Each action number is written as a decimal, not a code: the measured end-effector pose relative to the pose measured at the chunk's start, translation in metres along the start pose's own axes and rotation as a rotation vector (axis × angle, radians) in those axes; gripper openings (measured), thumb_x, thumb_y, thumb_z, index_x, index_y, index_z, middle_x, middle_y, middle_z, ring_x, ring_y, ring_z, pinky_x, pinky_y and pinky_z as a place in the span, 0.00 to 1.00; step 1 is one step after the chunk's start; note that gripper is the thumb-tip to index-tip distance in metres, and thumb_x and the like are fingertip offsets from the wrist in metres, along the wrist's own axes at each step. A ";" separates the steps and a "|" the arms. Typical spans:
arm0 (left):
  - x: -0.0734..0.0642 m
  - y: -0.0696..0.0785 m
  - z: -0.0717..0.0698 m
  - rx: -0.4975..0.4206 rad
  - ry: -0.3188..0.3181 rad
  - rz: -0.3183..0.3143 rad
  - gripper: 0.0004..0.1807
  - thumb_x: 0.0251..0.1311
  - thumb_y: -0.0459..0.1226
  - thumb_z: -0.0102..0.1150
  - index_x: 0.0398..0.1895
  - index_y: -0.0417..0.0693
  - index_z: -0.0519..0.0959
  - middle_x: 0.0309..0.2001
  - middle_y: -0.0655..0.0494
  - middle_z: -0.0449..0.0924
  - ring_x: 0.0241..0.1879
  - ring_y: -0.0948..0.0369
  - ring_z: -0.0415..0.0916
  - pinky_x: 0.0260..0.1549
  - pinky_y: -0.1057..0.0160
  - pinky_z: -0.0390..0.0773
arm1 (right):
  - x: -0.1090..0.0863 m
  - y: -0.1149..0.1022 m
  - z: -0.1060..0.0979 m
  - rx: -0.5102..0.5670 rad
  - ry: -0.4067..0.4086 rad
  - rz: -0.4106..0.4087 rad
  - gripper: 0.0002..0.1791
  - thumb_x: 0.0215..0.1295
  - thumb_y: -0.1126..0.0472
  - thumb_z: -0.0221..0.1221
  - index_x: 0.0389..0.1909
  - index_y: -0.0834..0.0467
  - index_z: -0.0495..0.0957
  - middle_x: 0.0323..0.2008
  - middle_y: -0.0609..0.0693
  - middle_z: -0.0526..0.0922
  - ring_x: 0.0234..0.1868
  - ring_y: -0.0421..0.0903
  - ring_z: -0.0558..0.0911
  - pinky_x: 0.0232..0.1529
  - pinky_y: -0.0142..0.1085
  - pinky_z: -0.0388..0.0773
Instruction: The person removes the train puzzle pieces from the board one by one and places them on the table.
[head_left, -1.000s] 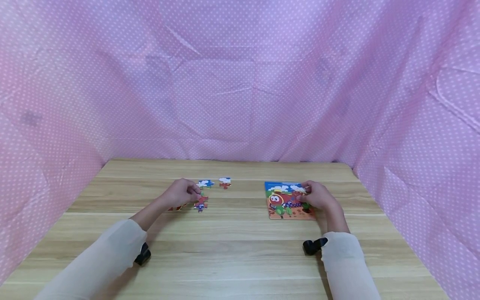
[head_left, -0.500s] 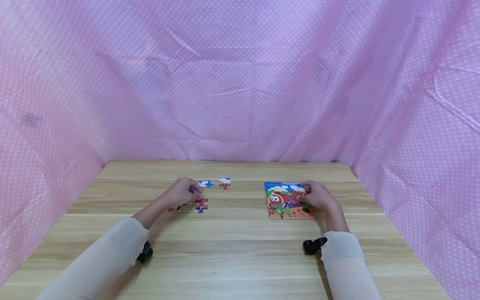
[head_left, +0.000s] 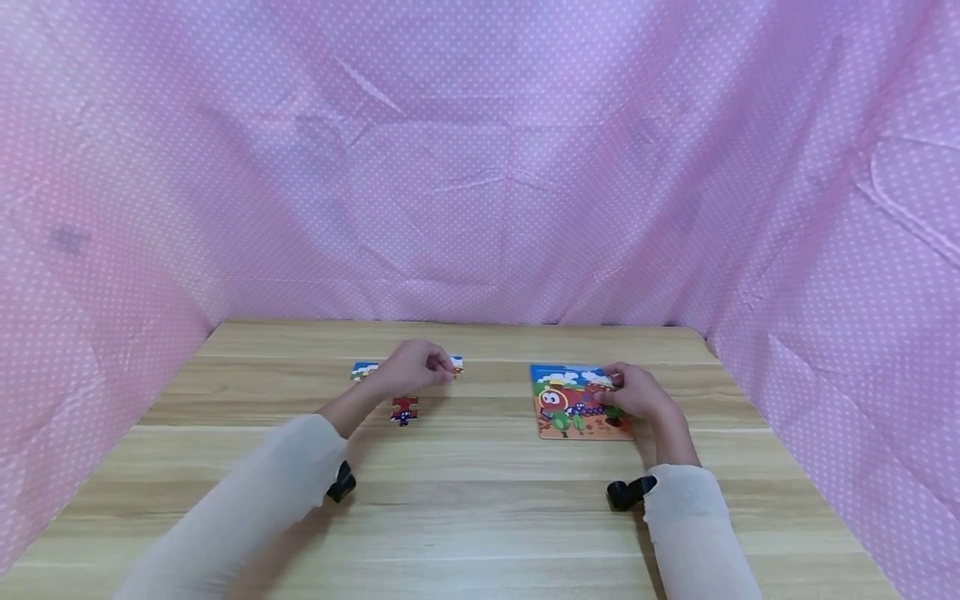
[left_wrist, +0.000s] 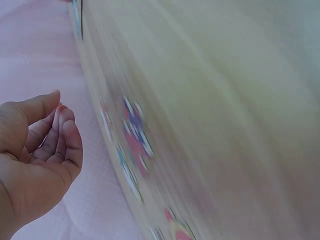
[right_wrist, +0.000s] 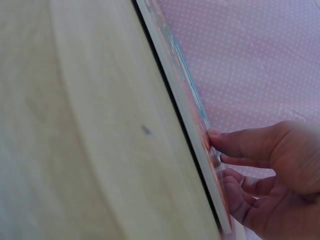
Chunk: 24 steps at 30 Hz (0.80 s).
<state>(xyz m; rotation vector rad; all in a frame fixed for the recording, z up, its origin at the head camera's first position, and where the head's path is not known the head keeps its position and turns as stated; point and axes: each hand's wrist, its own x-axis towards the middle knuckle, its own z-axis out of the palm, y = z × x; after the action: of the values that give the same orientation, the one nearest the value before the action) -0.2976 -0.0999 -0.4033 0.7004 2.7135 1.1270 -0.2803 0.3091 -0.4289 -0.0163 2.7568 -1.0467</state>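
Puzzle piece, blue and white [head_left: 458, 362], lies near the worktop's [head_left: 495, 533] far edge, right of the nearer left hand [head_left: 411, 367], which partly hides it; that hand is loosely curled, nothing visible in it. The right hand [head_left: 637, 390] touches the picture board [head_left: 555, 421]; whether it grips cannot be told. Loose pieces [left_wrist: 135, 130] blur in the left wrist view.

Head view: bright, diffuse light; curtain [head_left: 495, 183] palest at left. Mild glare on the near table [head_left: 480, 533]; soft shadows beside the sleeves [head_left: 247, 500]. Left wrist view: table and puzzle pieces [left_wrist: 136, 125] heavily streaked with blur, left hand [left_wrist: 40, 165] sharper. Right wrist view: dimmer, table soft.
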 end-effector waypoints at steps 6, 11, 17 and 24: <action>0.027 0.021 0.023 -0.025 -0.013 0.062 0.04 0.62 0.31 0.69 0.38 0.40 0.86 0.32 0.57 0.84 0.34 0.63 0.78 0.39 0.65 0.80 | -0.001 0.001 0.000 -0.002 -0.003 -0.002 0.29 0.74 0.60 0.61 0.70 0.66 0.67 0.63 0.69 0.72 0.59 0.63 0.74 0.64 0.60 0.69; 0.046 0.040 0.044 -0.048 -0.037 0.072 0.03 0.63 0.31 0.69 0.38 0.40 0.86 0.31 0.58 0.83 0.33 0.64 0.78 0.37 0.67 0.79 | -0.003 0.001 -0.001 -0.012 0.002 -0.013 0.26 0.75 0.62 0.58 0.69 0.67 0.67 0.61 0.69 0.73 0.58 0.62 0.74 0.63 0.60 0.70; 0.060 0.057 0.068 -0.038 -0.069 0.087 0.03 0.64 0.31 0.67 0.39 0.42 0.86 0.32 0.60 0.84 0.34 0.64 0.79 0.37 0.68 0.79 | -0.003 0.000 0.000 -0.020 0.008 -0.032 0.24 0.76 0.63 0.55 0.69 0.68 0.68 0.59 0.69 0.74 0.57 0.62 0.75 0.61 0.58 0.71; 0.072 0.068 0.087 -0.086 -0.084 0.069 0.03 0.63 0.30 0.66 0.38 0.42 0.86 0.32 0.58 0.83 0.32 0.64 0.77 0.36 0.69 0.78 | -0.002 0.003 -0.003 -0.014 0.005 -0.059 0.23 0.76 0.66 0.54 0.68 0.67 0.69 0.60 0.69 0.73 0.57 0.62 0.73 0.62 0.59 0.70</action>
<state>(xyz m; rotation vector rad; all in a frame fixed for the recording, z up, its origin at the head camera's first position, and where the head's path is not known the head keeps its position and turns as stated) -0.3116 0.0308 -0.4135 0.8156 2.5731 1.1926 -0.2784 0.3135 -0.4286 -0.0970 2.7839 -1.0434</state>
